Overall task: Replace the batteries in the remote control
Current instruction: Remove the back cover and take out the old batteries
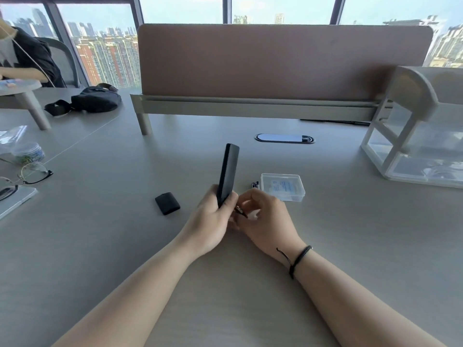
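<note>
From the head view, the left hand (213, 219) has its fingers curled round the lower end of the black remote (228, 176), holding it above the worktop (100, 246). The remote stands nearly upright, its long axis running up and away from the person, the top end tipped slightly to the right and pointing toward the brown divider (283, 61) at the far edge. Its plain dark back and one narrow side show; I cannot tell where the buttons face.

The right hand (265, 216) sits just beside the left, its fingers bent and pinching a small dark battery (241, 211) right at the base of the remote, close against the left hand's fingers. A black cord bracelet (299, 259) circles that wrist.

Left of the gripping fingers, a short way off on the worktop, lies the black battery cover (167, 203), flat. Beyond the right hand's fingers are two small batteries (255, 184) lying against a clear plastic box (283, 187). Far to the left rest a pair of glasses (30, 172).
</note>
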Available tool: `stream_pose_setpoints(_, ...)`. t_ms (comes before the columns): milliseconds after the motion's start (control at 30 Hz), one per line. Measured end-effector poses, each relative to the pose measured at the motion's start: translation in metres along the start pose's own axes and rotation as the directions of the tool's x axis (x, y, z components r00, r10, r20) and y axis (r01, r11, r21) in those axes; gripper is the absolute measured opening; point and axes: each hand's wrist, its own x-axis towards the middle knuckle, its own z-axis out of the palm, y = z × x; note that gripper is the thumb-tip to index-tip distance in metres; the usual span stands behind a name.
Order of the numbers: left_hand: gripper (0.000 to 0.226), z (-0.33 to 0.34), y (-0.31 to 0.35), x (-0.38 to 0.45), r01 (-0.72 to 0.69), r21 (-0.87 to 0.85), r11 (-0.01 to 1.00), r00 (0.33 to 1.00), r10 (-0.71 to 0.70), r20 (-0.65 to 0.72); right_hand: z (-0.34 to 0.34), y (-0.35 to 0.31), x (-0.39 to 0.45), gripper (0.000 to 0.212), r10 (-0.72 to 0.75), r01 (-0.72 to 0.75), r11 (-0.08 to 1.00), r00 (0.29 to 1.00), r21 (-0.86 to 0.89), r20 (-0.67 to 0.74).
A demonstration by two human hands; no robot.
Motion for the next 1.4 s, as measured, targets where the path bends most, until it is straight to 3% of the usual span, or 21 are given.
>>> stream_pose_setpoints(100, 0.019, 0.003, -0.002, 0.0, -0.055, 0.062, 0.997, 0.998, 0.057, -0.029, -0.001, 0.001, -0.002, 0.015, -0.024, 0.022, 0.993, 1.0, -0.116, -0.009)
stream_pose_setpoints(200, 0.027, -0.006, -0.006, 0.007, -0.011, 0.068, 0.998, 0.978, 0.025, -0.208, -0.002, 0.0, -0.004, 0.023, -0.014, 0.017, 0.938, 1.0, -0.345, 0.01)
stream_pose_setpoints(333, 0.03, -0.016, -0.005, 0.016, 0.08, -0.22, 0.972, 0.939, -0.147, -0.31, 0.004, 0.005, 0.001, 0.029, -0.018, 0.059, 0.862, 0.996, -0.503, 0.086)
stream_pose_setpoints(467, 0.034, -0.016, 0.002, 0.012, 0.208, -0.513, 0.833, 0.924, -0.339, -0.177, 0.007, 0.003, 0.002, 0.032, -0.039, 0.091, 0.853, 0.993, -0.514, 0.111)
stream_pose_setpoints(700, 0.058, -0.018, 0.012, 0.005, 0.282, -0.669, 0.687, 0.942, -0.332, 0.056, -0.001, 0.003, 0.002, 0.046, -0.05, 0.109, 0.879, 0.989, -0.465, 0.136)
stream_pose_setpoints(867, 0.053, -0.019, 0.015, 0.002, 0.286, -0.703, 0.651, 0.954, -0.265, 0.142, -0.008, 0.007, 0.006, 0.024, -0.006, -0.004, 0.975, 0.999, -0.221, -0.044)
stream_pose_setpoints(933, 0.051, -0.02, 0.015, 0.001, 0.283, -0.692, 0.664, 0.958, -0.233, 0.169, -0.01, 0.007, 0.005, 0.015, -0.02, 0.013, 0.997, 0.995, -0.073, -0.095)
stream_pose_setpoints(1033, 0.05, -0.018, 0.015, -0.003, 0.283, -0.647, 0.708, 0.959, -0.203, 0.198, -0.012, -0.002, 0.001, 0.012, -0.089, 0.091, 0.994, 0.995, 0.055, -0.04)
stream_pose_setpoints(1167, 0.047, -0.012, 0.017, -0.007, 0.325, -0.55, 0.769, 0.941, -0.202, 0.273, -0.007, -0.01, -0.007, 0.012, -0.159, 0.156, 0.984, 0.987, 0.083, 0.038)
stream_pose_setpoints(1400, 0.047, -0.009, 0.02, -0.01, 0.287, -0.405, 0.868, 0.949, -0.2, 0.244, -0.005, -0.013, -0.009, 0.013, -0.166, 0.165, 0.977, 0.986, 0.133, 0.001)
